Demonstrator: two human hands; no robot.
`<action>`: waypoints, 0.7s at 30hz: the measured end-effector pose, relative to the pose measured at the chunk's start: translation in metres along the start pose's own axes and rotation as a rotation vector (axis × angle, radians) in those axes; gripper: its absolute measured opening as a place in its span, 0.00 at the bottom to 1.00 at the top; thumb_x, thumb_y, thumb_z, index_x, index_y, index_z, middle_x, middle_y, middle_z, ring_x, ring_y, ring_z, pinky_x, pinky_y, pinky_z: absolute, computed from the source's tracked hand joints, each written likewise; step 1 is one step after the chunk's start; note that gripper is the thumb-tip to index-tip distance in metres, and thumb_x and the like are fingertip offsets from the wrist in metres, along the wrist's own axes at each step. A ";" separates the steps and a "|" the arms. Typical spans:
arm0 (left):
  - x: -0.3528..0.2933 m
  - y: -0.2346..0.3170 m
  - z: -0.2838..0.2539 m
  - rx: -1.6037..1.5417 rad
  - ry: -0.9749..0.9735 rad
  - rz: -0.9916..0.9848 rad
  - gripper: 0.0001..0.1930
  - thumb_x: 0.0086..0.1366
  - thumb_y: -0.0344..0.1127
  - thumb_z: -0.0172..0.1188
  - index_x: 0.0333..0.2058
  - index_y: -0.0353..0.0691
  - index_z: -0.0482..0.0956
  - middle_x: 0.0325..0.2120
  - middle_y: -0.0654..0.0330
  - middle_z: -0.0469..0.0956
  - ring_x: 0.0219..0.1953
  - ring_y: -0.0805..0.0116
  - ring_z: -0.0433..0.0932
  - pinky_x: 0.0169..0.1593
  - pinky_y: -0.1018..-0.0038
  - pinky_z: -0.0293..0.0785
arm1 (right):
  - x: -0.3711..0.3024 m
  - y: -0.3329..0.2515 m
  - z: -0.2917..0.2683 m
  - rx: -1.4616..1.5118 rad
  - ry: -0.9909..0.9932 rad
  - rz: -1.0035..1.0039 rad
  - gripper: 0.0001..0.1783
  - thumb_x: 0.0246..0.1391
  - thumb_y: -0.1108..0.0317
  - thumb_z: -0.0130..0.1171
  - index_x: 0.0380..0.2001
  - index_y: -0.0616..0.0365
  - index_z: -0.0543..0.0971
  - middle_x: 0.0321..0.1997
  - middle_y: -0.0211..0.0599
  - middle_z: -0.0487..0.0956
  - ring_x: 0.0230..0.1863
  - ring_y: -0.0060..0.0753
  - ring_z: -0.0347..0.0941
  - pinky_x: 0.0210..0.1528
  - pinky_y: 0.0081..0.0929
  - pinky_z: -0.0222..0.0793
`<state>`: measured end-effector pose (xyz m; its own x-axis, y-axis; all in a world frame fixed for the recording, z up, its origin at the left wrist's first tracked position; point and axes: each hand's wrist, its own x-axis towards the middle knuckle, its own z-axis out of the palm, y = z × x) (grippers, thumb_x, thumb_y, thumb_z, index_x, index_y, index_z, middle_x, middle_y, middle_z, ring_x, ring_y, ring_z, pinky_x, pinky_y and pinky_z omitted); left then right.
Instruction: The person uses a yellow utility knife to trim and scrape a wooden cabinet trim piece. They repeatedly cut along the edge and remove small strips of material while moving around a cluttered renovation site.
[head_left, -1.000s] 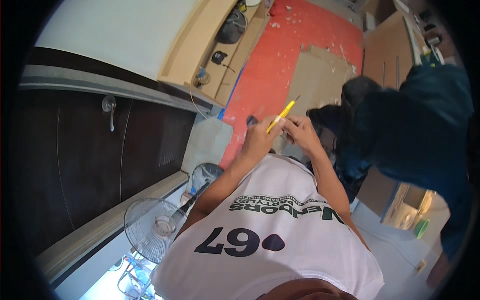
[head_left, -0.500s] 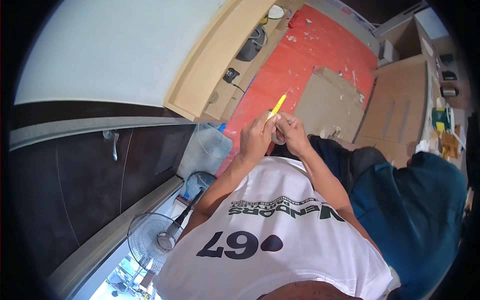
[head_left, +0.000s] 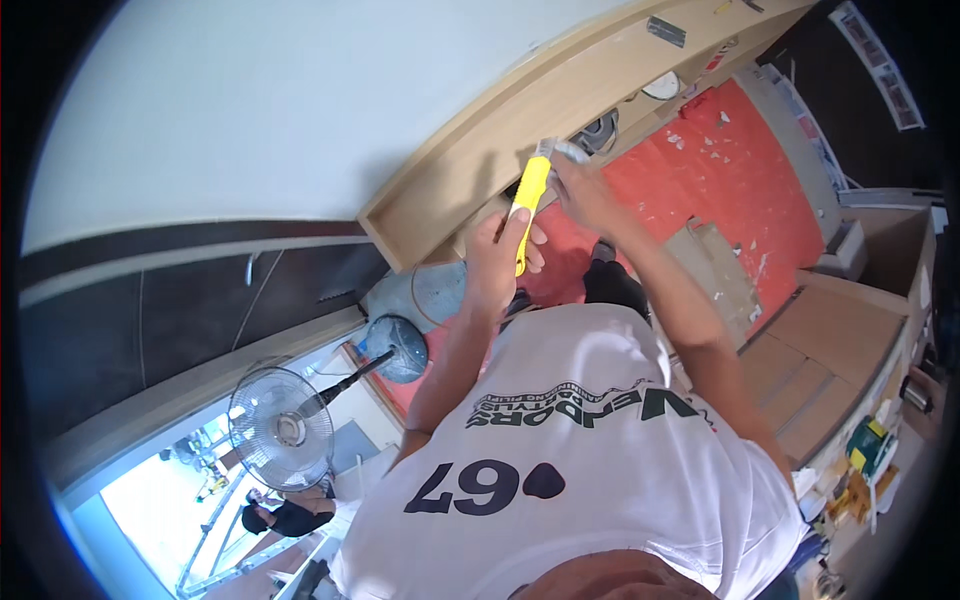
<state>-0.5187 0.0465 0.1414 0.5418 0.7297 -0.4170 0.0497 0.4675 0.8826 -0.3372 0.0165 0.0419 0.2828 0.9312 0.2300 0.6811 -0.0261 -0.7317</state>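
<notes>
My left hand (head_left: 492, 262) is closed around the lower part of a yellow box cutter (head_left: 533, 188), its upper end pointing away from me. My right hand (head_left: 588, 192) is up beside that upper end, with its fingers bent around a pale, curved, ring-like piece (head_left: 570, 151). The box cutter's tip meets or overlaps this piece; I cannot tell whether they touch. Both hands are in front of a light wood shelf unit (head_left: 480, 150), above the red floor covering.
A standing fan (head_left: 290, 430) is at the lower left, near another person (head_left: 290, 515) in dark clothes. The red floor covering (head_left: 740, 165) has scraps on it and a flat brown sheet (head_left: 710, 265). Brown cabinets (head_left: 830, 360) are on the right, with tools (head_left: 870, 450) beyond them.
My hands have risen and moved forward toward the shelf unit, and the box cutter now shows its broad side. The view has swung round; the teal-clothed shape at right is gone.
</notes>
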 end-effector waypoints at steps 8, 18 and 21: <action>0.029 -0.008 0.090 0.152 0.217 0.033 0.10 0.67 0.36 0.58 0.32 0.34 0.76 0.19 0.63 0.75 0.16 0.78 0.71 0.19 0.81 0.68 | 0.117 0.125 -0.006 -0.512 0.087 -0.310 0.27 0.55 0.67 0.54 0.59 0.57 0.68 0.50 0.52 0.76 0.53 0.55 0.71 0.63 0.41 0.58; 0.123 -0.041 0.141 -0.111 -0.032 -0.247 0.10 0.69 0.39 0.56 0.33 0.39 0.75 0.18 0.67 0.71 0.17 0.80 0.70 0.20 0.83 0.69 | -0.006 0.114 -0.096 1.505 -0.205 0.734 0.35 0.63 0.39 0.47 0.51 0.65 0.73 0.44 0.45 0.79 0.46 0.35 0.77 0.47 0.34 0.73; 0.156 -0.046 0.184 -0.001 -0.277 -0.352 0.10 0.69 0.40 0.54 0.34 0.39 0.75 0.19 0.66 0.70 0.17 0.78 0.70 0.22 0.83 0.71 | -0.021 0.128 -0.140 1.551 -0.132 0.529 0.31 0.65 0.46 0.49 0.54 0.66 0.70 0.47 0.45 0.78 0.37 0.30 0.77 0.44 0.29 0.73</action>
<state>-0.2822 0.0466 0.0756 0.6963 0.3655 -0.6177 0.2699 0.6641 0.6972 -0.1618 -0.0572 0.0334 0.1384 0.9625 -0.2332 -0.7757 -0.0410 -0.6297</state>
